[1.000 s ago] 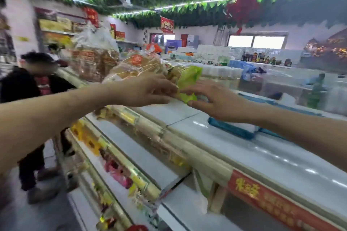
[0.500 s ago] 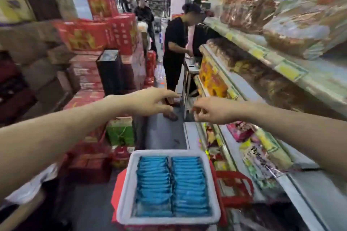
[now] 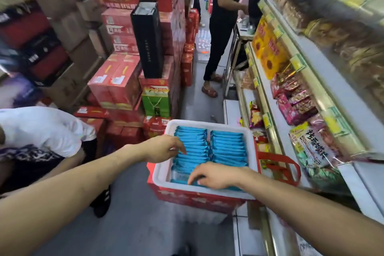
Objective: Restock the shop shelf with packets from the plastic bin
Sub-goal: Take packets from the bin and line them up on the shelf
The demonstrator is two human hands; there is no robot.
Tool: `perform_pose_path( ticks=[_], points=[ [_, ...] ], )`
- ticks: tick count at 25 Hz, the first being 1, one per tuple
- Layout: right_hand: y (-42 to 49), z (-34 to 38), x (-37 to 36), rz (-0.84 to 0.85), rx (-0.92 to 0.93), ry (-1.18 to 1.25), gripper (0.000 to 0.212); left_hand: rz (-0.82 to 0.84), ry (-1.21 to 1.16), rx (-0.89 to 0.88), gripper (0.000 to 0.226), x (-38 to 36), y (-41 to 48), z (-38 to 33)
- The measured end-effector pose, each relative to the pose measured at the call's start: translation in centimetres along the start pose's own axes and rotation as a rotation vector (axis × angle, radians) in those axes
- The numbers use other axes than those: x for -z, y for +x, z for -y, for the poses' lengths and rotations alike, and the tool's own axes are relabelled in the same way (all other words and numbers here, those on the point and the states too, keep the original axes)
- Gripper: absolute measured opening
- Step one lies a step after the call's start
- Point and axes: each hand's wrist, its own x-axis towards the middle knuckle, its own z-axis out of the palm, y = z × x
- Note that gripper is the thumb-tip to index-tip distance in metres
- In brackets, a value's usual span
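Left hand [image 3: 164,148], right hand [image 3: 216,174]: fingers on blue packets [image 3: 227,145], grip unclear. Plastic bin [image 3: 207,124] tightly packed; neighbouring packets may drag out.

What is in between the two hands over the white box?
Between the left hand and the right hand lie blue wrapped packets, packed in rows inside the white plastic bin. The head view shows this.

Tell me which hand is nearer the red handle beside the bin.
Right. The right hand is over the bin's near end, left of the red handle; the left hand is farther left, at the bin's left rim.
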Motion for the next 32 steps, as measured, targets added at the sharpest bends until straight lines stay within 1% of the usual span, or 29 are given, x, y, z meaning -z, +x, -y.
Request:
perform_pose_path(
  ticks=[4,5,7,9,11,14,17,20,25,28,30,32],
  points=[
    [1.8,0.5,-0.9,0.057,-0.056,-0.058,0.058,-0.055,-0.030,0.044,0.034,-0.2,-1.1,0.7],
    [2.0,0.7,-0.8,0.073,-0.059,-0.065,0.058,-0.055,-0.035,0.053,0.034,-0.3,-1.4,0.8],
    [1.6,1.0,-0.1,0.076,-0.059,-0.053,0.048,-0.037,-0.029,0.057,0.034,-0.7,-1.6,0.8],
    [0.1,1.0,1.7,-0.007,-0.055,-0.024,0.039,-0.022,-0.016,0.031,0.033,-1.2,-1.6,0.6],
    [-2.2,0.6,4.2,-0.131,-0.033,0.008,0.038,-0.001,-0.029,0.008,0.032,-2.0,-1.2,0.4],
    [-5.7,-0.5,7.2,-0.283,-0.042,0.079,0.031,0.088,-0.032,-0.027,0.035,-3.2,-0.2,-0.1],
    [-8.6,-1.8,8.4,-0.395,-0.098,0.296,0.034,0.208,0.046,-0.102,0.041,-4.6,0.4,-0.6],
    [-10.3,-2.4,7.9,-0.491,-0.121,0.468,0.037,0.265,0.097,-0.144,0.045,-5.8,0.7,-0.8],
    [-11.2,-2.7,6.4,-0.509,-0.165,0.549,0.039,0.282,0.153,-0.213,0.050,-6.0,1.5,-1.1],
    [-11.9,-2.5,6.8,-0.515,-0.171,0.561,0.040,0.298,0.129,-0.217,0.055,-5.6,1.3,-1.1],
    [-12.7,-1.9,8.1,-0.520,-0.180,0.536,0.039,0.283,0.086,-0.190,0.058,-3.8,1.2,-1.1],
    [-13.9,-1.0,10.2,-0.521,-0.176,0.475,0.038,0.237,0.032,-0.161,0.057,-0.3,1.5,-1.5]
  ],
)
